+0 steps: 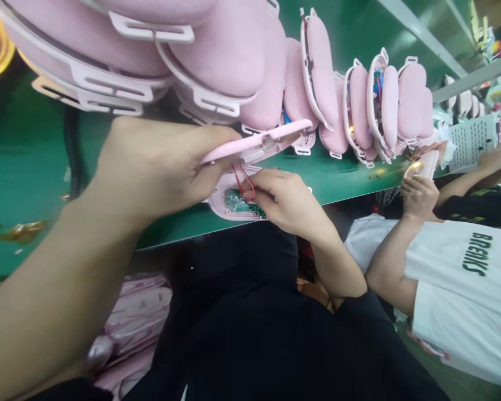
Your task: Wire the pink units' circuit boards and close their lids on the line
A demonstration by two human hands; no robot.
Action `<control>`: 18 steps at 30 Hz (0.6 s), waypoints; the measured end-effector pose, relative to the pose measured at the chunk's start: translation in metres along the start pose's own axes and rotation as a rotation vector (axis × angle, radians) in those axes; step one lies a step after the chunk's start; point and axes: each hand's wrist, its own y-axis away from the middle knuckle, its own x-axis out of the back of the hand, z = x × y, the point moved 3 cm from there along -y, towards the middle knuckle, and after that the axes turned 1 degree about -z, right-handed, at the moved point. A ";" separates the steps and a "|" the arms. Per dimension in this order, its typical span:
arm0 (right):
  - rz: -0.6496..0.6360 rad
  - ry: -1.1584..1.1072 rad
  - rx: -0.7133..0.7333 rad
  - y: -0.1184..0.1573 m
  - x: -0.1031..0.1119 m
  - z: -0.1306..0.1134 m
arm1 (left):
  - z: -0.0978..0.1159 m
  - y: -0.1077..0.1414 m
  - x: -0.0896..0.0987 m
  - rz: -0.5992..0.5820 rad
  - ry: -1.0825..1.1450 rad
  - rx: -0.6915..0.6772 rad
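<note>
My left hand (pixel 175 161) grips a pink shell half (pixel 263 142), holding it tilted above the green table. Below it lies a second pink shell half (pixel 219 203) near the table's front edge, with a green circuit board (pixel 236 200) inside. Red wires (pixel 247 181) run between the raised half and the board. My right hand (pixel 281 197) is closed at the board, with thumb and fingers pinched on the red wires. The fingertips partly cover the board.
Stacked pink shells (pixel 217 55) fill the table's back left; more shells (pixel 354 106) stand in a row to the right, some showing wires. At the right, a person in a white shirt (pixel 463 267) holds a pink part (pixel 423 165). Pink pieces (pixel 137 317) lie below the table.
</note>
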 end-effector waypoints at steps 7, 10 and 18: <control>0.116 0.057 0.057 0.005 -0.010 0.007 | 0.007 0.001 0.001 -0.006 -0.050 -0.067; 0.177 0.096 0.112 0.009 -0.013 0.007 | 0.006 0.000 0.002 -0.018 -0.062 -0.070; 0.159 0.257 0.145 0.012 -0.015 0.005 | 0.006 0.001 0.000 -0.063 -0.094 -0.074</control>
